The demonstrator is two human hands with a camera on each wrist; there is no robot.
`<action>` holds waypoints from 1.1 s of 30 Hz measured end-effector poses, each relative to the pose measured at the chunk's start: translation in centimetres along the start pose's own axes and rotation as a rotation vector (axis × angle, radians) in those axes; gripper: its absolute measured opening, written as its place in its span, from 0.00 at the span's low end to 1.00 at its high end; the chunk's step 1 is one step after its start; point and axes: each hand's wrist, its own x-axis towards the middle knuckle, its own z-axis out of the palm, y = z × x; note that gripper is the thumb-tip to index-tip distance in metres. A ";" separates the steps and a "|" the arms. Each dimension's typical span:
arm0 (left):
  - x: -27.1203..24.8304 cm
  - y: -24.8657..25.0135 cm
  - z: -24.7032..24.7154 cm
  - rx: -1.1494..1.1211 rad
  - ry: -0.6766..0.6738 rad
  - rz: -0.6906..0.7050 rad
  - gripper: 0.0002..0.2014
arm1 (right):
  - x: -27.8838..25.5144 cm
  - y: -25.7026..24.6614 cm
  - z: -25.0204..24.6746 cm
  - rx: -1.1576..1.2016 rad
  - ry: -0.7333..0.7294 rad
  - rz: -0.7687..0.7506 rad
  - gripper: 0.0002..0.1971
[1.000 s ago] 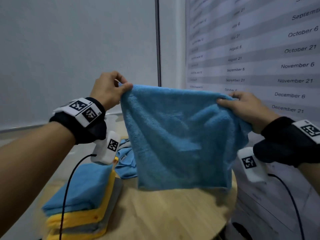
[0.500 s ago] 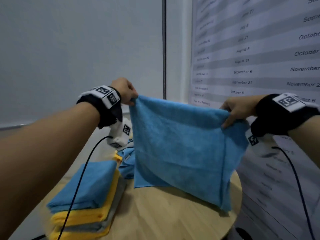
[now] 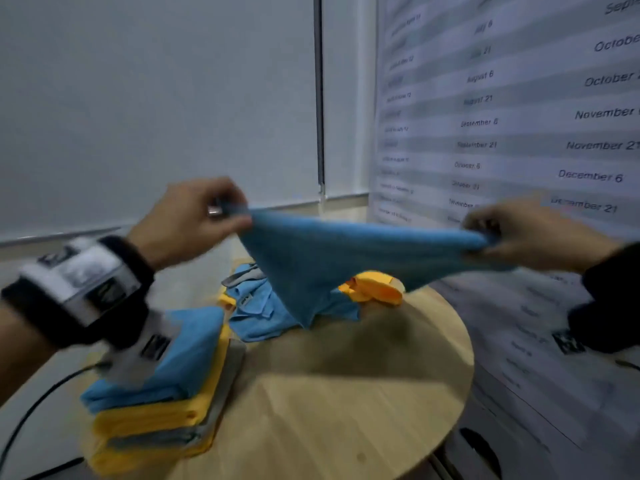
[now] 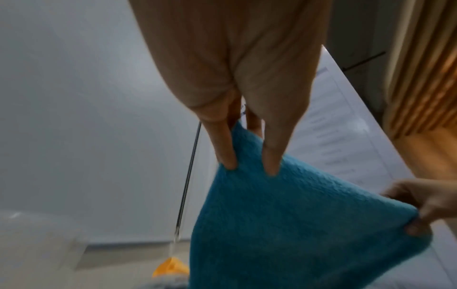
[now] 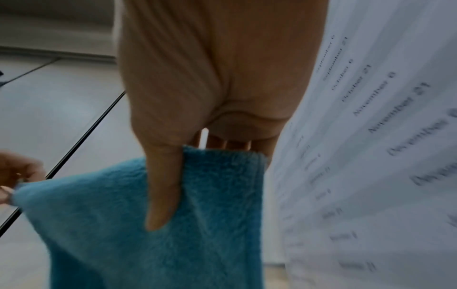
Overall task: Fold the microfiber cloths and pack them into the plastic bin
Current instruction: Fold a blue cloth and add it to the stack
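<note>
At the table's (image 3: pixel 346 427) left edge sits a stack (image 3: pixel 166 393) of folded cloths. Above the table, the left hand (image 3: pixel 194 220) pinches one corner of a blue cloth (image 3: pixel 329 265), stretched across to the right hand (image 3: pixel 519 237), which pinches the other. This looks like spreading before folding; next, lay it flat. No bin is clearly visible.
</note>
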 end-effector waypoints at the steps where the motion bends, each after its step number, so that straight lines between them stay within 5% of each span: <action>1: -2.0 -0.1 0.4 -0.024 -0.149 0.004 0.09 | -1.6 0.4 1.0 0.008 -0.101 0.002 0.07; 4: -6.6 -0.2 2.0 0.013 -0.496 0.064 0.07 | -5.4 1.8 4.6 -0.010 -0.458 -0.006 0.10; 7: -9.5 1.5 3.3 -0.051 -0.982 0.022 0.03 | -7.5 2.8 7.3 -0.009 -0.787 0.003 0.12; 10: -10.6 2.4 4.5 -0.047 -1.279 -0.038 0.07 | -8.3 4.0 8.1 0.146 -0.942 0.030 0.14; 14: -9.3 1.9 5.6 -0.094 -1.258 -0.110 0.02 | -7.5 5.4 8.4 0.345 -0.948 0.109 0.13; 17: -7.0 0.8 7.2 -0.077 -1.147 -0.161 0.07 | -6.0 6.5 8.8 0.407 -0.858 0.176 0.11; 23: -1.6 -2.3 13.4 0.373 -0.973 -0.107 0.09 | -0.2 8.9 12.5 0.272 -0.612 0.297 0.08; 28: 0.1 -4.7 19.1 0.479 -1.033 -0.207 0.16 | 4.0 9.1 17.7 -0.051 -0.700 0.233 0.06; 33: -0.4 -5.8 22.5 0.393 -1.060 -0.262 0.14 | 5.3 9.3 21.5 -0.089 -0.783 0.205 0.25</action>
